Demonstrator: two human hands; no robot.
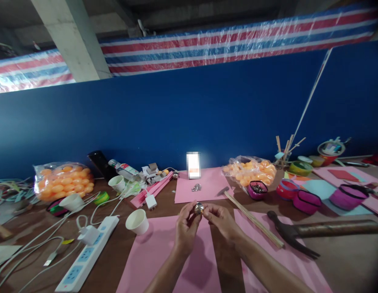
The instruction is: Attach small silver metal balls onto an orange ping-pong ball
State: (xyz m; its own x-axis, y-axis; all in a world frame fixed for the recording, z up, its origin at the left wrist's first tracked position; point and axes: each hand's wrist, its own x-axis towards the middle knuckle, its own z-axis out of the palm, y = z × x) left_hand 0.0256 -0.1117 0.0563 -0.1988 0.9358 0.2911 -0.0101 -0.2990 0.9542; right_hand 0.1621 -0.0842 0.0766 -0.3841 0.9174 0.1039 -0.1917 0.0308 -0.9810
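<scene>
My left hand (pixel 186 228) pinches shiny ball (pixel 199 208), fingers curled round; my right hand (pixel 223 221) angles in, fingertips bunched at its edge, grip unclear.

Concrete pillar (pixel 71 40) behind blue partition (pixel 164 114)

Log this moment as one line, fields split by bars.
left grip: holds shiny ball | right grip: at ball's right edge | beneath: pink sheet | nearby: claw hammer, white cup

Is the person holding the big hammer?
No, the claw hammer lies off to the right, while the left hand holds a shiny metal ball with the right hand close beside it.
</scene>
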